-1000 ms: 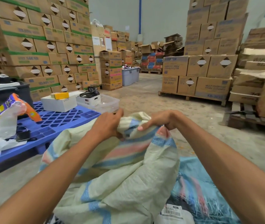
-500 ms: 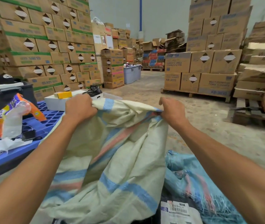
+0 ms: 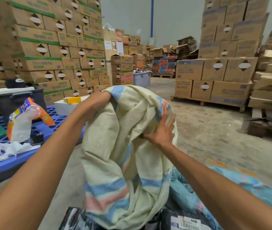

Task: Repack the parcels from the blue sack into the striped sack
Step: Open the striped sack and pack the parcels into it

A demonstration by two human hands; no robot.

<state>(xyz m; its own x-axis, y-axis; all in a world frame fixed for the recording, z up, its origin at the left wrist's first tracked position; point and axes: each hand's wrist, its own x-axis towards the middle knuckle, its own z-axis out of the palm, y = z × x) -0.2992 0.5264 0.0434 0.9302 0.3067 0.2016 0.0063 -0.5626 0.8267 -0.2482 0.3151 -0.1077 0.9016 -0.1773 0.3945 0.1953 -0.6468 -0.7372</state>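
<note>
The striped sack (image 3: 132,160), cream woven plastic with blue and pink bands, hangs in the middle of the frame, held up off the floor and bunched in loose folds. The left hand (image 3: 93,105) is at its top left edge, with the fingers curled over the rim into the cloth, gripping it. The right hand (image 3: 162,130) lies a little lower, on the sack's right side. Its fingers are straight and spread flat against the fabric, and its thumb points left at a dark fold.

The blue sack (image 3: 231,193), pale woven plastic, lies crumpled on the floor at the lower right, just behind the striped one and under the right forearm. A dark parcel with a white barcode label (image 3: 187,221) shows at the bottom edge, right of centre, below the striped sack's hanging end.

At the left of the frame stands a blue plastic pallet (image 3: 4,165) with an orange-and-white plastic bag (image 3: 24,120) on it.
</note>
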